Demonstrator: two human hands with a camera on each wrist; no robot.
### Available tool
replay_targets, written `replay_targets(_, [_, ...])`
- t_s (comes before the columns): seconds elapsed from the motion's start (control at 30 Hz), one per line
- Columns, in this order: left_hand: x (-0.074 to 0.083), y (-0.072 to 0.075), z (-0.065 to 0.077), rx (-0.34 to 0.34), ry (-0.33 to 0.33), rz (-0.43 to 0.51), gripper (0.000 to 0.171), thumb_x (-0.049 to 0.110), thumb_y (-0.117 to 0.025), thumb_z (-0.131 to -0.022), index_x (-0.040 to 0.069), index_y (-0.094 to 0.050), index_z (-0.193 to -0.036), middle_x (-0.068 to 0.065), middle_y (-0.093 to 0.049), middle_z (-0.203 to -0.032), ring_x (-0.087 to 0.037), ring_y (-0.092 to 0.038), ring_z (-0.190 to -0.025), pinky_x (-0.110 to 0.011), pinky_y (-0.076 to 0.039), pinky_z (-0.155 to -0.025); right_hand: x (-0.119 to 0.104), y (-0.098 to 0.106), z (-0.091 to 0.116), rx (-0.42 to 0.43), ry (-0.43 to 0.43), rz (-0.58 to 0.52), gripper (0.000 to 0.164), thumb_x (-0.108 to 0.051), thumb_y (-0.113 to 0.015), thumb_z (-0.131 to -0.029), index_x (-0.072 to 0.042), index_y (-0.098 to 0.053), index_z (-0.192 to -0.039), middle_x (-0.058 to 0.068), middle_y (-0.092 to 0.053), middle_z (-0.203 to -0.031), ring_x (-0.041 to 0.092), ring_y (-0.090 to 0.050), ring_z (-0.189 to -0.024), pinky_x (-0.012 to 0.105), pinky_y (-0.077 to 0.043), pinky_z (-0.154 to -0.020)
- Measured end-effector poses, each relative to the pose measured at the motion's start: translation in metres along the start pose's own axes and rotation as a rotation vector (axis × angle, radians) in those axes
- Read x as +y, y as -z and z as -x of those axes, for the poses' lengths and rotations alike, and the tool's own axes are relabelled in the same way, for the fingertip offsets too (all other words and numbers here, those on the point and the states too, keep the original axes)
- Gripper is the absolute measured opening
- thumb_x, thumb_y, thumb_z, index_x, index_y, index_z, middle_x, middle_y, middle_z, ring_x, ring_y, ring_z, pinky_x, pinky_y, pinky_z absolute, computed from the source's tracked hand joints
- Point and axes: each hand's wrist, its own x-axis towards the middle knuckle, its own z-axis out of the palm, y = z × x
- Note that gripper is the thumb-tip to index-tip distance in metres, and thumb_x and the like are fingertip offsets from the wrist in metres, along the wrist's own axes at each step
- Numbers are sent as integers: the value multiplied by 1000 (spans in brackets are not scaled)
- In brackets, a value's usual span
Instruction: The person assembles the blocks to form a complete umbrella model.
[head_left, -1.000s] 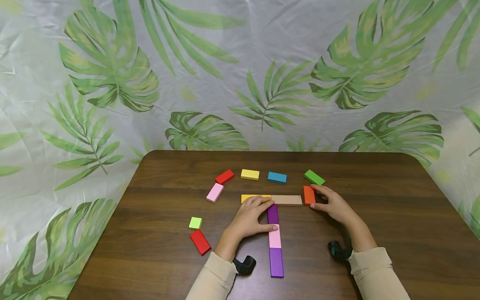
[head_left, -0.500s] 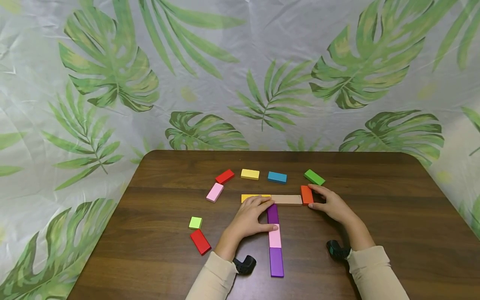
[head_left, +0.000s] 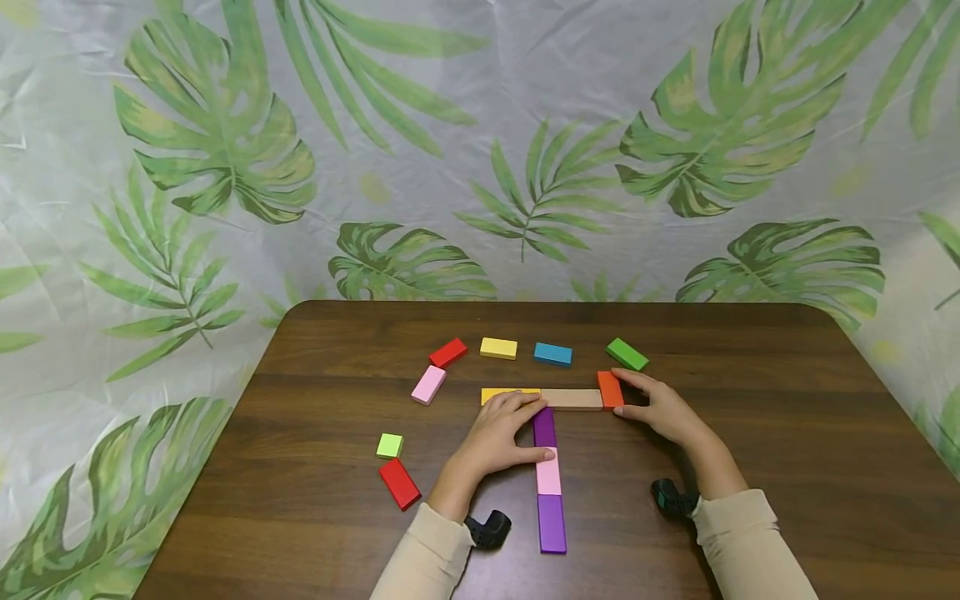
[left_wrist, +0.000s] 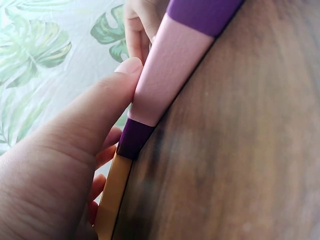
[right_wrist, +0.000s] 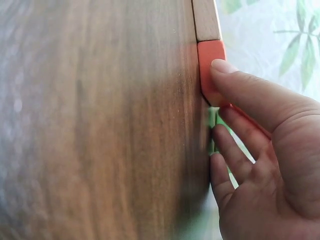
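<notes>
Pinching 1 red-orange block (head_left: 611,390): right hand (head_left: 664,410).

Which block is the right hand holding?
The orange-red block touching the right end of the tan block: only this one is pinched by the right hand.

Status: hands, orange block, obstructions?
Left hand over gold block, thumb touching nearer pink block. Right hand pinching orange block, butted against tan block. Nothing seen between those two.

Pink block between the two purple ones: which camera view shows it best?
The left wrist view: the pink block looks largest there, both its ends visible. The head view shows it smaller, the left hand partly covering it; the right wrist view doesn't show it.
</notes>
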Motion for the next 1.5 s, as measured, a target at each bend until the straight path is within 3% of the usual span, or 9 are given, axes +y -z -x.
replay_targets(0.23, [0, 1, 0, -1, 3, 7, 74, 61, -59, -73, 22, -43, -135, 6, -40, -134, -19, -29, -124, -40, -18, -104, 0, 0, -1, -5, -12, -13, 67, -23, -67, -81, -6, -36, -137, 23, -33, -137, 43, -28, -123, 58, -26, -94])
replay_targets(0.43, [0, 1, 0, 1, 3, 9, 74, 61, -60, -73, 23, -43, -135, 6, -40, -134, -19, -30, -124, -40, -18, -103, -1, 0, -1, 22, 62, -52, 69, -22, -69, -80, 1, -36, -135, 22, -28, -140, 41, -29, -122, 56, -29, -93])
replay_targets(0.53, [0, 1, 0, 0, 5, 10, 74, 61, -59, -73, 23, -43, -135, 6, -40, -134, -19, -30, -123, -40, -18, -103, -1, 0, 0, 61, 77, -82, 68, -24, -68, -80, -1, -36, -135, 20, -31, -138, 39, -34, -119, 54, -31, -91])
replay_targets(0.67, [0, 1, 0, -4, 8, 7, 74, 61, -59, -73, 23, -43, -135, 6, -40, -134, -19, -30, -123, -40, -19, -103, -4, 0, 0, 125, 30, -91, 69, -29, -68, -80, -7, -36, -137, 20, -38, -133, 39, -38, -115, 53, -34, -89])
replay_targets(0.83, [0, 1, 0, 0, 7, 6, 74, 61, -60, -73, 23, -44, -134, 6, -41, -133, -19, -31, -122, -40, -20, -103, -6, 1, -1, 204, -38, -79, 70, -35, -67, -80, -10, -35, -138, 25, -36, -133, 46, -39, -112, 60, -34, -85])
replay_targets(1.07, [0, 0, 0, 4, 4, 6, 74, 60, -60, -73, 22, -44, -134, 6, -41, -133, -19, -31, -122, -40, -20, -103, -5, 1, -5, 339, -43, -93, 65, -32, -68, -79, -11, -41, -135, 21, -37, -135, 47, -35, -116, 64, -29, -87])
replay_targets(1.5, [1, 2, 0, -8, 9, 8, 74, 61, -60, -73, 23, -44, -135, 7, -40, -134, -19, -30, -123, -40, -19, -103, 12, -1, -12, 442, -104, -137, 57, -29, -64, -83, -7, -43, -131, 21, -39, -133, 45, -36, -117, 58, -30, -92])
